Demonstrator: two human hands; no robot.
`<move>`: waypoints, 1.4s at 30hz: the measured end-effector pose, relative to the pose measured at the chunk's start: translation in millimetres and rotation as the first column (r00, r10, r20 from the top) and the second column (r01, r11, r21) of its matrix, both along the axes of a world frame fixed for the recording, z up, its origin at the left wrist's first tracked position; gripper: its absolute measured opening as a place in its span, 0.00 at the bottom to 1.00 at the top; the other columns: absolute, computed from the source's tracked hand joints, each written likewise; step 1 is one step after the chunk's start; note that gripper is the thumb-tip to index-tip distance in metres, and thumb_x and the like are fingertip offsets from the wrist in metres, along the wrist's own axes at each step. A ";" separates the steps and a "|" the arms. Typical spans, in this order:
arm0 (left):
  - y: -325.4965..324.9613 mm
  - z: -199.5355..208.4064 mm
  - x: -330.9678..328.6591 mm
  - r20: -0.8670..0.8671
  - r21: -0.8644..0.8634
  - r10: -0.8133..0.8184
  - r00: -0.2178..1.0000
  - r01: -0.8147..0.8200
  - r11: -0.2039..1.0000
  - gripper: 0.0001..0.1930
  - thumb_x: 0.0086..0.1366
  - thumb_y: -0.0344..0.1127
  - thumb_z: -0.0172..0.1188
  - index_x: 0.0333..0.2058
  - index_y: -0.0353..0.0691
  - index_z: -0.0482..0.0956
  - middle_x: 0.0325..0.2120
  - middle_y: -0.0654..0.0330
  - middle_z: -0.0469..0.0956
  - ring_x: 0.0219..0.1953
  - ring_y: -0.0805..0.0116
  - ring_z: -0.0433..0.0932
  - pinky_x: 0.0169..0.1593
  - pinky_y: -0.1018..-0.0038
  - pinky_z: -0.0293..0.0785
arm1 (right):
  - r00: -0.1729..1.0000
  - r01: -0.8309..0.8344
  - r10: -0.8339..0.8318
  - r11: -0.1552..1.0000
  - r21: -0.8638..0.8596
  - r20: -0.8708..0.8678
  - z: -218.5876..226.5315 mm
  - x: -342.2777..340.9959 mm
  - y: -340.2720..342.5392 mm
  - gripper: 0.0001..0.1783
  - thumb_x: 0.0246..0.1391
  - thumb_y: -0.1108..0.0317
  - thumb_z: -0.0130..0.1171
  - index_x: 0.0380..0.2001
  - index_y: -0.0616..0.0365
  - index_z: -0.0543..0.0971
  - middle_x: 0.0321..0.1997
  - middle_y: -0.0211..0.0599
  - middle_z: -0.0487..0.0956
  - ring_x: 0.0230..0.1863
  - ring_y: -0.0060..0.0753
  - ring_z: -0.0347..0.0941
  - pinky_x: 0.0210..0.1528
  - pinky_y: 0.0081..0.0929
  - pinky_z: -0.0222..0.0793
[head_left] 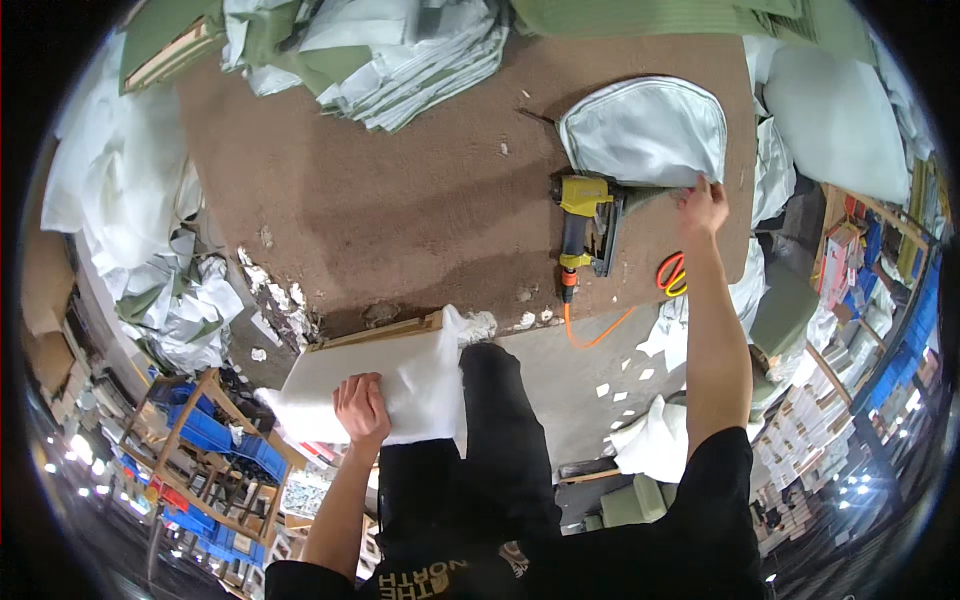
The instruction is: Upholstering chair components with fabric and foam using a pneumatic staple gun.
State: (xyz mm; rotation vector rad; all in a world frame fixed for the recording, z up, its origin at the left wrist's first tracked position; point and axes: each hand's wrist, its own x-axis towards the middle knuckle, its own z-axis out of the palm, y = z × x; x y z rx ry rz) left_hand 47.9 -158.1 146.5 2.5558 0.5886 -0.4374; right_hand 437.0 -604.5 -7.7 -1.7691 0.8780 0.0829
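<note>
Since the upper-right cover looks light, limp, the right hand aptly pinches its edge; the left hand rests half-open on lower-left padding.

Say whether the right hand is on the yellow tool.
No, the right hand is at a corner of the silvery piece, apart from the yellow tool.
</note>
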 end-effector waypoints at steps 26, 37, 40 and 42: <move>23.5 60.5 -34.1 -0.234 -0.865 0.618 0.751 -0.450 0.220 0.20 0.65 0.29 0.52 0.56 0.36 0.70 0.45 0.42 0.78 0.51 0.43 0.75 0.53 0.59 0.70 | 0.644 -0.634 0.727 0.682 -0.364 0.238 265.8 -372.6 401.8 0.14 0.63 0.69 0.53 0.45 0.72 0.74 0.42 0.34 0.74 0.42 0.22 0.68 0.42 0.18 0.62; 115.2 1.6 -108.5 -0.112 -0.636 0.614 0.781 -0.531 0.560 0.21 0.63 0.36 0.56 0.54 0.34 0.73 0.54 0.48 0.73 0.59 0.49 0.69 0.63 0.59 0.62 | 0.424 -0.695 0.906 0.322 -0.643 -0.005 280.0 -402.5 412.9 0.09 0.52 0.69 0.60 0.31 0.65 0.82 0.48 0.50 0.78 0.61 0.55 0.64 0.65 0.54 0.48; 117.7 0.3 -123.6 -0.142 -0.610 0.611 0.779 -0.555 0.566 0.21 0.63 0.36 0.55 0.54 0.34 0.73 0.54 0.48 0.73 0.59 0.49 0.69 0.63 0.59 0.62 | 0.196 -0.863 0.883 -0.052 -0.502 -0.427 255.1 -415.4 418.7 0.16 0.51 0.64 0.58 0.41 0.61 0.80 0.50 0.51 0.76 0.62 0.58 0.62 0.67 0.62 0.40; 119.3 2.5 -132.7 -0.155 -0.592 0.593 0.791 -0.554 0.585 0.21 0.63 0.36 0.55 0.54 0.34 0.73 0.54 0.48 0.73 0.59 0.49 0.69 0.63 0.59 0.62 | 0.186 -0.860 0.828 -0.123 -0.496 -0.529 212.4 -420.1 442.3 0.15 0.47 0.64 0.59 0.38 0.59 0.80 0.51 0.52 0.74 0.60 0.61 0.63 0.66 0.68 0.37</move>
